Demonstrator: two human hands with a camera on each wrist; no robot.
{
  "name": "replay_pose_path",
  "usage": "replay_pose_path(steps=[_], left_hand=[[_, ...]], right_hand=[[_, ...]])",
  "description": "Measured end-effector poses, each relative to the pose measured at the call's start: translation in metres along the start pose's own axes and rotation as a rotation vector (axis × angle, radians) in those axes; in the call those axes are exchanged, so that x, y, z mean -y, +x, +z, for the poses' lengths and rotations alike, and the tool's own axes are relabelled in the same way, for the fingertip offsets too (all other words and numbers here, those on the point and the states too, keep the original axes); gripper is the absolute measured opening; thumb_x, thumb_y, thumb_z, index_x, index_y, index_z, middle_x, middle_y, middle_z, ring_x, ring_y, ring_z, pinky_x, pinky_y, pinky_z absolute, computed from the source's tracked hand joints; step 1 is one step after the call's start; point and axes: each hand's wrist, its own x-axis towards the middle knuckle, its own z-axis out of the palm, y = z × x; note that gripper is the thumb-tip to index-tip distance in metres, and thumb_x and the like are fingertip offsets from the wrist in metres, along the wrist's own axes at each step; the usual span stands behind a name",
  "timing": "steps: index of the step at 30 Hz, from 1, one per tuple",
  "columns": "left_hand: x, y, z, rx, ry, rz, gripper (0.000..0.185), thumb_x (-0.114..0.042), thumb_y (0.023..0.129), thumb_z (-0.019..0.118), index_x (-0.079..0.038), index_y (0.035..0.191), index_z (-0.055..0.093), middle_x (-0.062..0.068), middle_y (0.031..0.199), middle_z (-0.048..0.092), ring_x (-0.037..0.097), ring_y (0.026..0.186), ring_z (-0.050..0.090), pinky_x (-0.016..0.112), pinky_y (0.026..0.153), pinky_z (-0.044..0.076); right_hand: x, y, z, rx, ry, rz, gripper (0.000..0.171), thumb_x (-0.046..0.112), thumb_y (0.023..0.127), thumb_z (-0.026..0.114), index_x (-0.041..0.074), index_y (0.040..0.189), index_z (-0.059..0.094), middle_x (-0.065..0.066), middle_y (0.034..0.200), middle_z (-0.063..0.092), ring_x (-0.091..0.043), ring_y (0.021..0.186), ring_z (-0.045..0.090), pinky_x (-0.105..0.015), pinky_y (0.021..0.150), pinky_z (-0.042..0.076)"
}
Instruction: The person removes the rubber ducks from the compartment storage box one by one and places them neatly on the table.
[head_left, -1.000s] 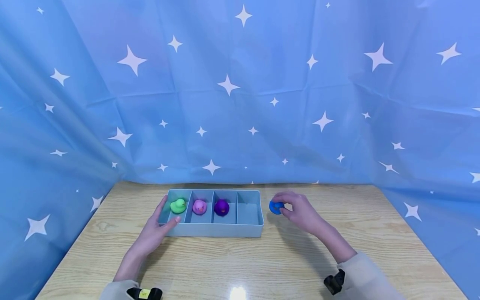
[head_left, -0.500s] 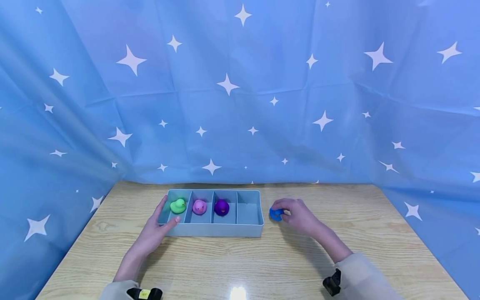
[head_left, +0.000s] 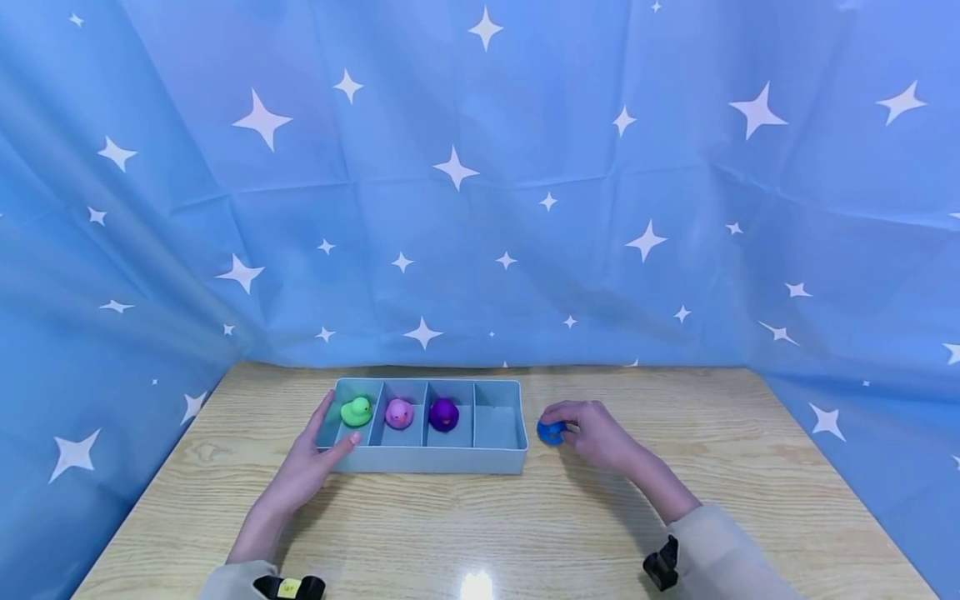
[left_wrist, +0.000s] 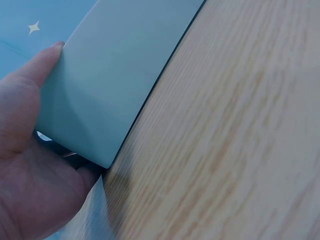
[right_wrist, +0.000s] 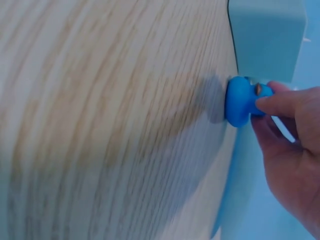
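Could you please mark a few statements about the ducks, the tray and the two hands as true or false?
1. The right hand pinches the blue duck on the table. True.
2. The blue duck sits inside the tray's rightmost compartment. False: it is outside the tray, to its right, and that compartment is empty.
3. The left hand rests against the tray's left end. True.
4. The purple duck is in the leftmost compartment. False: the green duck is there; the purple one is third from the left, after the pink duck.
5. The left hand holds a duck. False: it touches only the tray.
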Motion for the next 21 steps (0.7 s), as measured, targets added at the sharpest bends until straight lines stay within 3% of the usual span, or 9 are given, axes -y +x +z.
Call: replay_pose_path(steps=[14, 21], left_hand=[[0.0016, 0.001, 0.0003, -0.002, -0.006, 0.015, 0.092, -0.042, 0.103, 0.062, -0.025, 0.167, 0.0, 0.022, 0.17, 0.003, 0.049, 0.153, 0.0, 0.074, 0.116, 0.008], [0.0018, 0.0009, 0.0005, -0.002, -0.005, 0.009, 0.091, -0.043, 0.103, 0.062, -0.026, 0.167, -0.001, 0.022, 0.17, 0.003, 0.049, 0.153, 0.0, 0.074, 0.116, 0.007]], right_hand=[[-0.0061, 0.0013, -0.0014, 0.023, 0.092, 0.074, 0.039, -0.024, 0.087, 0.058, -0.001, 0.111, 0.078, -0.015, 0.122, 0.071, -0.043, 0.124, 0.06, -0.05, 0.098, 0.054], [-0.0041, 0.0023, -0.002, 0.039, 0.085, 0.056, 0.038, -0.025, 0.087, 0.058, -0.003, 0.11, 0.078, -0.016, 0.121, 0.071, -0.043, 0.122, 0.061, -0.048, 0.097, 0.055]])
